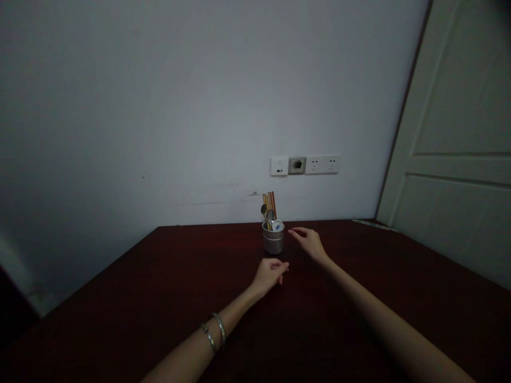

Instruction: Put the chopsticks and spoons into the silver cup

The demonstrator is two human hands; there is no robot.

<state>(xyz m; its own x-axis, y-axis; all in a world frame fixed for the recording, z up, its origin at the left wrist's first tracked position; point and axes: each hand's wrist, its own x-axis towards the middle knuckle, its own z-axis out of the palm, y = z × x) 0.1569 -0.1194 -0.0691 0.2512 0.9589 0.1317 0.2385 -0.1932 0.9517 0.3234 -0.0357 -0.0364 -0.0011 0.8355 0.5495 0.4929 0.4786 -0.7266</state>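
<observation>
Grip released on both sides, and nothing is held near the utensil holder (273,243).
Two bangles (213,330) are worn on the left wrist; the left hand (269,274) is laid on the dark worktop (120,319) with fingers loosely curled, just in front of the holder. Chopsticks (272,201) and spoons (268,214) are stood upright in it. The right hand (309,242) is held open just beside its right flank — not touching, so far as can be seen. Sockets (305,165) are set in the wall above.

Single head-worn view: faces forward, slightly down, across table (399,276) toward wall (139,106) beyond.
</observation>
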